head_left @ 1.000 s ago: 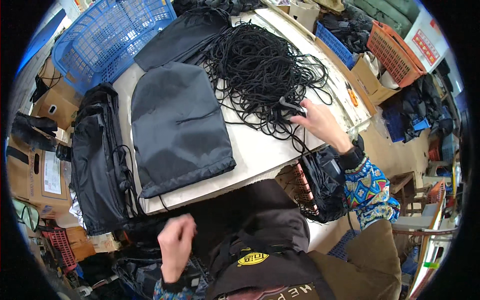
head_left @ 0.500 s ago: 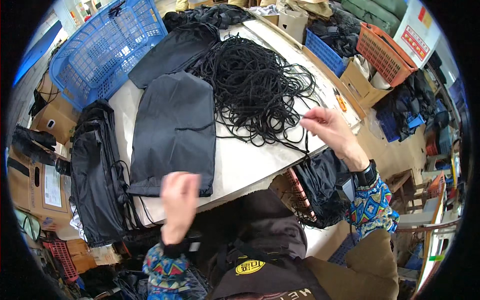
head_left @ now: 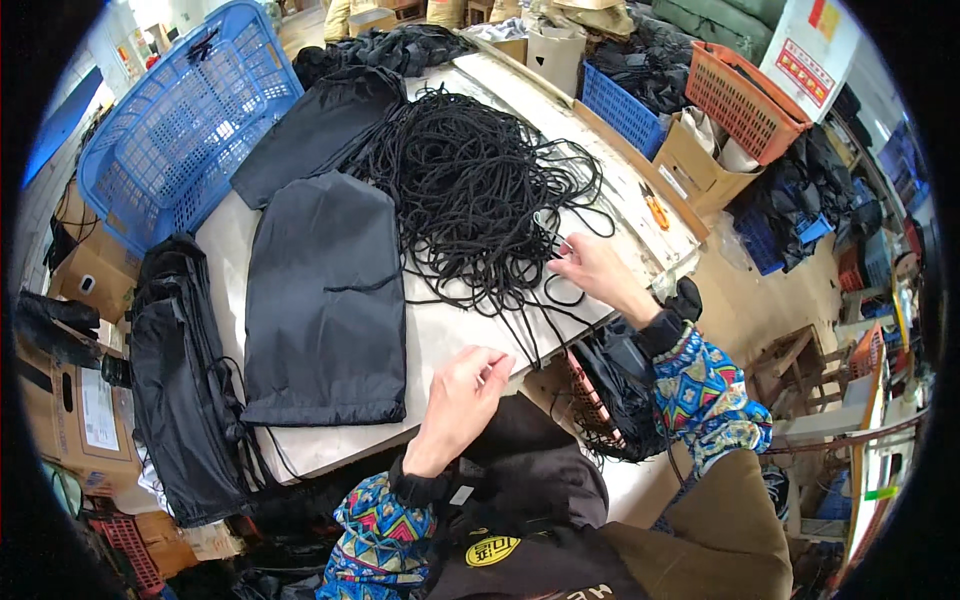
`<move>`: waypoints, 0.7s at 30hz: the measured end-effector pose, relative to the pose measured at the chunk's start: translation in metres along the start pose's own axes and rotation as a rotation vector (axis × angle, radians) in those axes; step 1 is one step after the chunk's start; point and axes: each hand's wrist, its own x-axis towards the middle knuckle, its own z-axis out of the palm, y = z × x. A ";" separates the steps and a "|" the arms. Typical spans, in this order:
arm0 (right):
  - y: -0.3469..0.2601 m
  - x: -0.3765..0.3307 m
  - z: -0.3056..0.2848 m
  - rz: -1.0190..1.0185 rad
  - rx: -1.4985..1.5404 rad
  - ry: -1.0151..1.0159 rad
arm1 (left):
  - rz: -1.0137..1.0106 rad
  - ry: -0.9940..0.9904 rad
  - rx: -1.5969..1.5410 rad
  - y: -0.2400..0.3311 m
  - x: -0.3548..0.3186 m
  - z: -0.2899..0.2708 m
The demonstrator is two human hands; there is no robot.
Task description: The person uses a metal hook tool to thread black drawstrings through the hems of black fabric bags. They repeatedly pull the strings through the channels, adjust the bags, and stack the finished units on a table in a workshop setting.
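Over the right part of a big tangled pile of black cord [head_left: 480,190], my right hand [head_left: 605,278] is closed in a pinch. A thin pale wire loop [head_left: 541,221] sticks out from its fingertips. Near the table's front edge, my left hand [head_left: 466,398] has its fingers curled together; whether anything is between them cannot be made out. Loose cord strands hang over the edge just right of it. To its left a black fabric bag [head_left: 325,310] lies flat, a short cord crossing its upper right side. Another black bag [head_left: 320,130] lies behind it.
A stack of black bags [head_left: 180,380] drapes over the table's left edge. Behind stands a blue plastic basket [head_left: 190,130]. Orange-handled scissors [head_left: 656,207] lie at the table's right side. Below that edge is a crate with black fabric [head_left: 615,380]. Cartons and an orange basket [head_left: 745,100] stand beyond.
My right hand has moved left and down toward the cord pile. My left hand has moved right, away from the front of the flat bag. The view has shifted slightly.
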 end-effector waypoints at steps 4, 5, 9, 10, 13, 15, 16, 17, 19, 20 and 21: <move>0.008 0.000 -0.006 0.061 0.191 -0.140 | -0.029 -0.023 -0.127 -0.001 -0.002 0.004; 0.017 0.000 -0.006 -0.007 0.440 -0.194 | -0.065 -0.016 -0.165 -0.002 -0.002 0.005; -0.046 -0.034 -0.052 0.422 0.999 -0.461 | -0.324 -0.098 -0.807 0.018 0.019 0.014; -0.049 -0.041 -0.051 0.420 1.037 -0.472 | -0.359 -0.112 -0.909 0.024 0.025 0.018; -0.052 -0.051 -0.041 0.390 1.111 -0.512 | -0.393 -0.109 -1.153 0.030 0.035 0.030; -0.058 -0.053 -0.035 0.415 1.117 -0.475 | -0.391 -0.059 -1.056 0.023 0.031 0.024; -0.060 -0.053 -0.034 0.427 1.116 -0.456 | -0.390 -0.033 -1.008 0.020 0.029 0.020; -0.061 -0.054 -0.035 0.445 1.115 -0.431 | -0.389 0.022 -0.912 0.026 0.026 0.016; -0.055 -0.053 -0.029 0.422 1.053 -0.291 | -0.340 -0.010 -0.916 0.025 0.015 0.007; -0.053 -0.053 -0.027 0.411 1.020 -0.221 | -0.315 -0.026 -0.918 0.024 0.008 0.001; -0.052 -0.052 -0.026 0.413 1.063 -0.231 | -0.289 -0.092 -0.930 0.025 -0.003 -0.012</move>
